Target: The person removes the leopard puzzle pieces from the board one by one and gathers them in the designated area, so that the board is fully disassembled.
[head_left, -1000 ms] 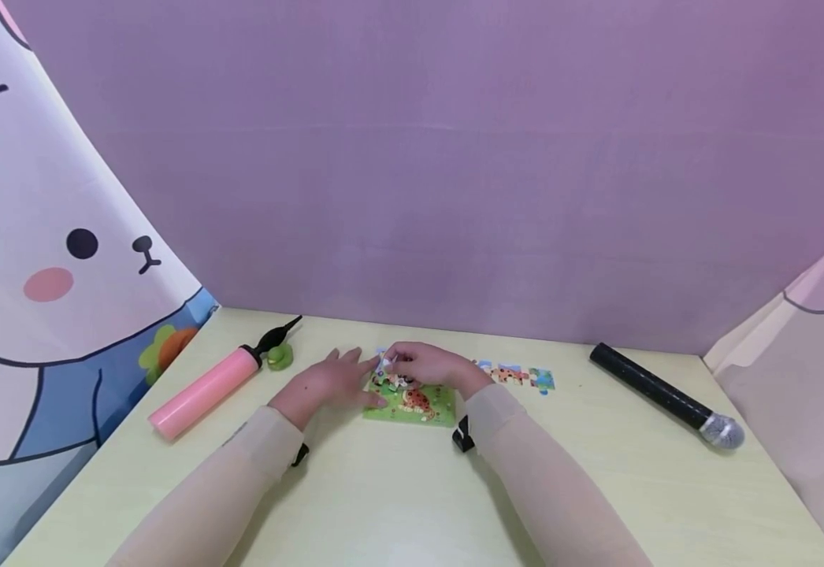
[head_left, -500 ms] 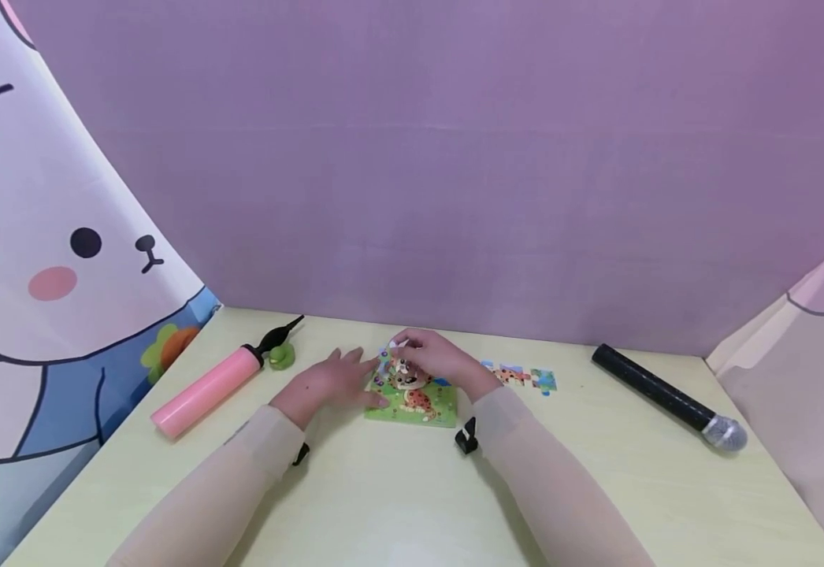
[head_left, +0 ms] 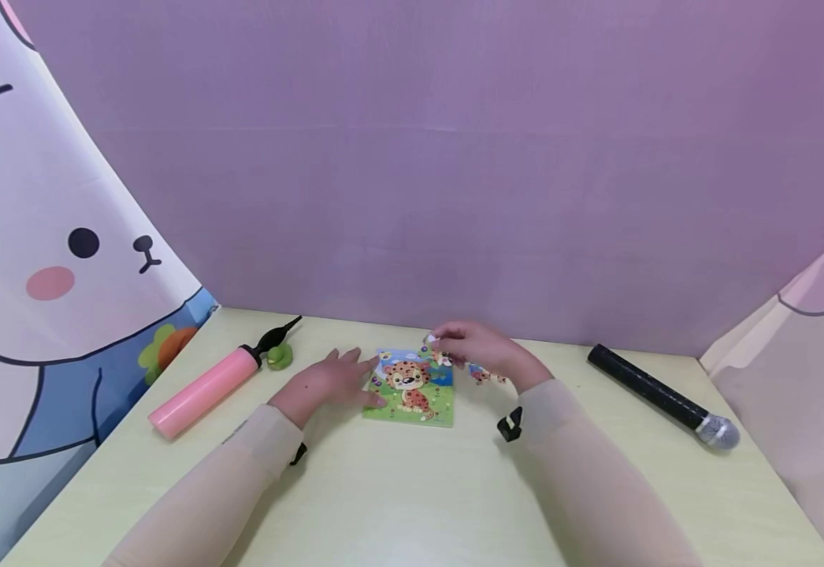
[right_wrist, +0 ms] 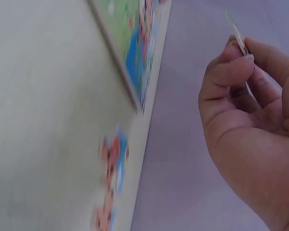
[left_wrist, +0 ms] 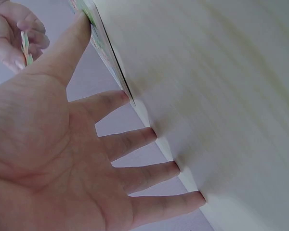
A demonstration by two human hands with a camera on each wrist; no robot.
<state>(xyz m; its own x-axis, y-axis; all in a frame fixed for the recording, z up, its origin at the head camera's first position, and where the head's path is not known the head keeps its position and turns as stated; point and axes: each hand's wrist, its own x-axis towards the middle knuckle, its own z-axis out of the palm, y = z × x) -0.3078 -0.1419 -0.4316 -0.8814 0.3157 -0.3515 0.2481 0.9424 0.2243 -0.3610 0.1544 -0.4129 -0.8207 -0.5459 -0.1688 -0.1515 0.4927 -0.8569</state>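
Right wrist view: a puzzle piece (right_wrist: 237,35) is pinched, edge-on, by the right hand (right_wrist: 253,115). It is held near the far right corner of the picture board (head_left: 437,408), which lies leftward, touched by the straight, spread left hand (head_left: 328,384).

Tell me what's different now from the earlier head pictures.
The right hand has moved to the right, uncovering more of the leopard picture on the puzzle board; it pinches a puzzle piece. The left hand stayed at the board's left edge. The pink pump, green toy and microphone stayed put.
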